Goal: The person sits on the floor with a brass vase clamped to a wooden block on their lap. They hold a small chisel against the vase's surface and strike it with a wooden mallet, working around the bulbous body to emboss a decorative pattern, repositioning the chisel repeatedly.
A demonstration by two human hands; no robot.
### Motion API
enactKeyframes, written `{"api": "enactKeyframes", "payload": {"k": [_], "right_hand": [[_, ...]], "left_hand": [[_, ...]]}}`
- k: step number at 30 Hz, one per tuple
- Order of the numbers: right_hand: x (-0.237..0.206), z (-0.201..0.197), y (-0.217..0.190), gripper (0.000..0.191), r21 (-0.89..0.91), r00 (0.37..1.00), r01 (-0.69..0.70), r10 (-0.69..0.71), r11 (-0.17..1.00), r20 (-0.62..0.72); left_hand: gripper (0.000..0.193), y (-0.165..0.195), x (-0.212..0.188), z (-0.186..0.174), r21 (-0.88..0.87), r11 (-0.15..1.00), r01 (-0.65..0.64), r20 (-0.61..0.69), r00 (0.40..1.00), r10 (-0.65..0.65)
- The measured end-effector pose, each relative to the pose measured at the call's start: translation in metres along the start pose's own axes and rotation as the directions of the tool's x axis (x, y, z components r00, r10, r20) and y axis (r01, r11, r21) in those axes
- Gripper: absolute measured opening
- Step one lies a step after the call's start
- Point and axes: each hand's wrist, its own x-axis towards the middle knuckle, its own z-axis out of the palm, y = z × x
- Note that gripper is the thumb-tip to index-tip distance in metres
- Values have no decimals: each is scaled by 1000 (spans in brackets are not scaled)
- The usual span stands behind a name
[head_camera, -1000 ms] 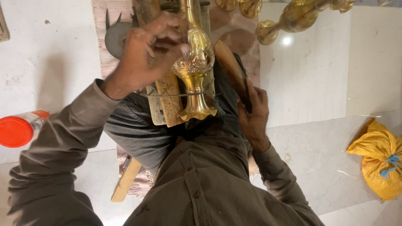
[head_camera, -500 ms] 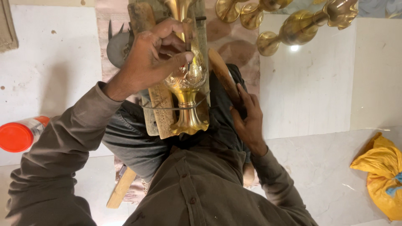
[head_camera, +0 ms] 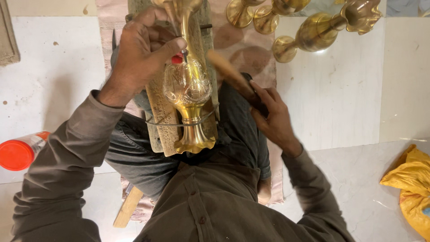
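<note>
A brass vase [head_camera: 188, 89] with an engraved belly lies on a rough wooden block [head_camera: 163, 121], tied to it by a wire around its stem. My left hand [head_camera: 143, 49] pinches a thin metal chisel [head_camera: 183, 54] with a red band, its tip on the vase's upper belly. My right hand [head_camera: 271, 116] grips the dark handle of a wooden mallet [head_camera: 228, 71], which is blurred and hangs just right of the vase. The block rests across my lap.
Several brass vases [head_camera: 313, 31] lie on the floor at the top right. An orange-capped can [head_camera: 20, 152] lies at the left, a yellow cloth bag [head_camera: 410, 183] at the right edge. A wooden stick [head_camera: 127, 208] lies by my knee on the pale tiled floor.
The view has shifted, so the vase and block sit lower in frame. My right hand has lifted the mallet toward the chisel. My left hand stays on the chisel.
</note>
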Motion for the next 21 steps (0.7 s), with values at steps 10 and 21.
{"api": "enactKeyframes", "payload": {"k": [10,21], "right_hand": [[56,-39,-8,65,-61,989,76,-68,995,128],[112,36,-50,81,699,895,-398,84,594,438]], "left_hand": [[25,2,7,8,-66,997,48,-159,986,-58],[34,18,-3,46,-527,843,-105,-597,751,-280]]}}
